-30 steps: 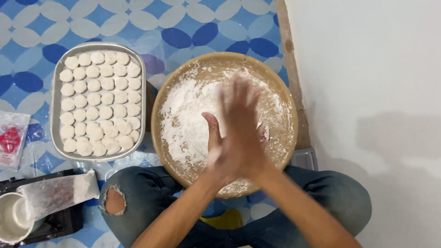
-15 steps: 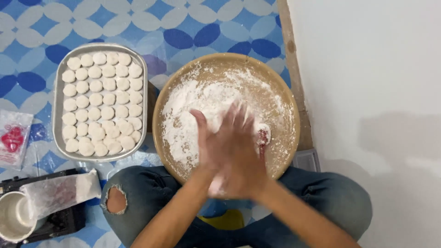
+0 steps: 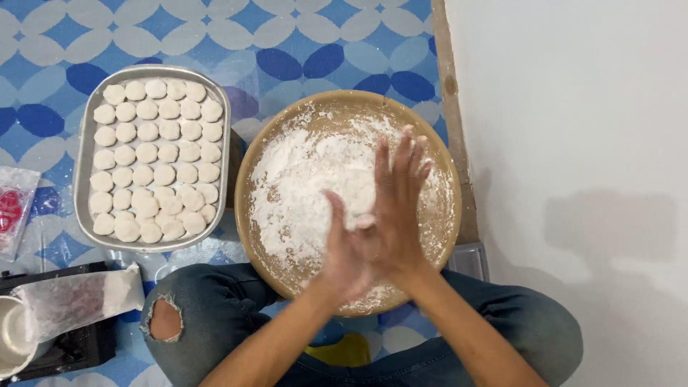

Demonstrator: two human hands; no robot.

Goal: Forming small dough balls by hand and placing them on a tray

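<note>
At the far left edge a clear plastic packet [image 3: 13, 208] with something red inside is lying on the blue-and-white patterned floor [image 3: 64, 36], and below it a clear bag [image 3: 75, 297] holding white powder is resting across a dark appliance [image 3: 68, 344] beside a white cup [image 3: 13, 338]. Next, a rectangular metal tray [image 3: 84, 136] is sitting on the floor, carrying rows of small flattened white dough rounds [image 3: 154, 154] packed close together. Just beside the tray, a large round tan bowl [image 3: 337, 100] is holding a spread of white flour [image 3: 301, 179] over most of its bottom. Above the bowl's near half, the left hand [image 3: 344, 247] and the right hand [image 3: 398, 215] are pressing palm to palm, fingers extended and pointing away from the person, the right lying over the left. A small pale bit of dough [image 3: 362, 222] is showing at the edge between the palms, so both hands are clasping it flat. The forearms are reaching in over knees in torn blue jeans [image 3: 208, 315]. To the right a white wall [image 3: 573, 143] is rising.
</note>
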